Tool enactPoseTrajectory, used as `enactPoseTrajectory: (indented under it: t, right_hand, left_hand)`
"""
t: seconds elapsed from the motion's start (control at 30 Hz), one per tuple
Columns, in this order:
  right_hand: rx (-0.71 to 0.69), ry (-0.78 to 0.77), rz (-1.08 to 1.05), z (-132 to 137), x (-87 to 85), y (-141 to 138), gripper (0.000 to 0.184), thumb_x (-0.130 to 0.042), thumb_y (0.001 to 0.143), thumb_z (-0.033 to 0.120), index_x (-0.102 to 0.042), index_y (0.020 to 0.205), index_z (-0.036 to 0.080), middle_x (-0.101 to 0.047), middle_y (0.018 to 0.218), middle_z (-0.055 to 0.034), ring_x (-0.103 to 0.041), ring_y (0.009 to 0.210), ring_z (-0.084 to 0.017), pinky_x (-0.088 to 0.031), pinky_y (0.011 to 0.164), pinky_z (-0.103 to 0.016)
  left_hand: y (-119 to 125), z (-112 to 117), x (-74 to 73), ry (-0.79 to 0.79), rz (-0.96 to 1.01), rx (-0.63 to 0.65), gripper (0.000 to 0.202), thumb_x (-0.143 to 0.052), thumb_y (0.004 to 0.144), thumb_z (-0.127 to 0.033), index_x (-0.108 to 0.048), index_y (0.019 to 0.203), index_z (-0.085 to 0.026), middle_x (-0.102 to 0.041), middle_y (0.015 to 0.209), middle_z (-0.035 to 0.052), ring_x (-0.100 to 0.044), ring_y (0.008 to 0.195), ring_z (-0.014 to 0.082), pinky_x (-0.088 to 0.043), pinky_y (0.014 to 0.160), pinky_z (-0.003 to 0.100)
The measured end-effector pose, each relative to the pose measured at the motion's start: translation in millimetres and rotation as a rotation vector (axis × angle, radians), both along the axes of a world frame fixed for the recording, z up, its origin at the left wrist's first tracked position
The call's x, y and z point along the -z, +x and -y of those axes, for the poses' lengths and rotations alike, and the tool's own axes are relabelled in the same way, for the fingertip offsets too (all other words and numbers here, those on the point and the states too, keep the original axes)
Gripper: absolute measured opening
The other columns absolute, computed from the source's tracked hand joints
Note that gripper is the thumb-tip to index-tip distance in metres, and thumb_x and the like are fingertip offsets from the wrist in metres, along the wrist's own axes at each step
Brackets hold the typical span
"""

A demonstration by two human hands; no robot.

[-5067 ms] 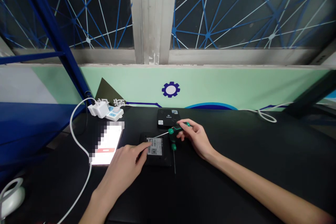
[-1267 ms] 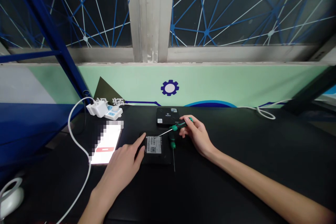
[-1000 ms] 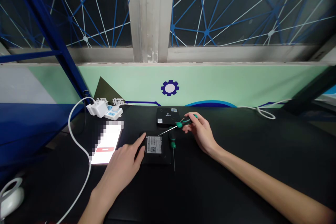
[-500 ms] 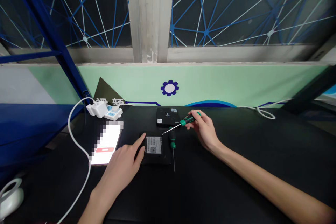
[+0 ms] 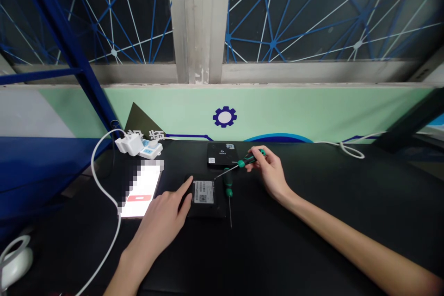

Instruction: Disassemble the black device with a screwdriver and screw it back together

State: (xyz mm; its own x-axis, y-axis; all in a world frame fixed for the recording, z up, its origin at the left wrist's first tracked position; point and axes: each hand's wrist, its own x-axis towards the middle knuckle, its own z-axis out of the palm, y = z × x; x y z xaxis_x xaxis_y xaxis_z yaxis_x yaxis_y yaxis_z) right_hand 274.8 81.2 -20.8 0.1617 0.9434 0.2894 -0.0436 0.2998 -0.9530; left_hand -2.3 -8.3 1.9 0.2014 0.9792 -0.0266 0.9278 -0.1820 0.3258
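We count 2 screwdrivers: held screwdriver [image 5: 247, 160] pinched in right hand [image 5: 270, 173] fingers, tip at near box [image 5: 204, 196]; spare screwdriver [image 5: 229, 193] on bench [image 5: 312, 222] beside | 2 boxes, far box [image 5: 222, 155] behind | left hand [image 5: 163, 222] fingers loose, empty, touching near box | 1 phone [image 5: 142, 189]

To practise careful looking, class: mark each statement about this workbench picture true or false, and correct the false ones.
1. The right hand holds a green-handled screwdriver. True.
2. The left hand is lifted clear of the labelled black box. False: the left hand's fingers rest on the box's left edge.
3. A second screwdriver lies on the table, just right of that box. True.
4. The phone has a dark screen. False: the phone's screen is lit.
5. The far black box lies between the labelled one and the wall. True.
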Motion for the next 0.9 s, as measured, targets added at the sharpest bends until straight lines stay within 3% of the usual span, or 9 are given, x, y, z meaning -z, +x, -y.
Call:
enactPoseTrajectory:
  t: [0.33,0.9]
  right_hand:
    - [0.004,0.048,0.020,-1,4.0,3,0.033,-0.068,0.086,0.052,-0.062,0.089,0.020,-0.061,0.067,0.0019,-0.062,0.054,-0.014,-0.048,0.056,-0.026]
    - [-0.197,-0.016,0.025,22,-0.2,-23,0.031,-0.071,0.084,0.049,-0.063,0.091,0.020,-0.067,0.079,-0.0012,-0.063,0.059,-0.013,-0.053,0.062,-0.028]
  left_hand:
    - [0,0,-0.5,-0.002,-0.012,0.000,0.053,-0.027,0.103,-0.043,-0.030,0.155,-0.030,-0.061,0.068,0.0004,-0.061,0.062,0.0206,-0.031,0.054,0.027]
    - [-2,-1,3.1,0.030,-0.066,0.015,0.053,-0.026,0.103,-0.038,-0.028,0.155,-0.030,-0.066,0.078,0.0031,-0.065,0.073,0.0241,-0.038,0.062,0.030]
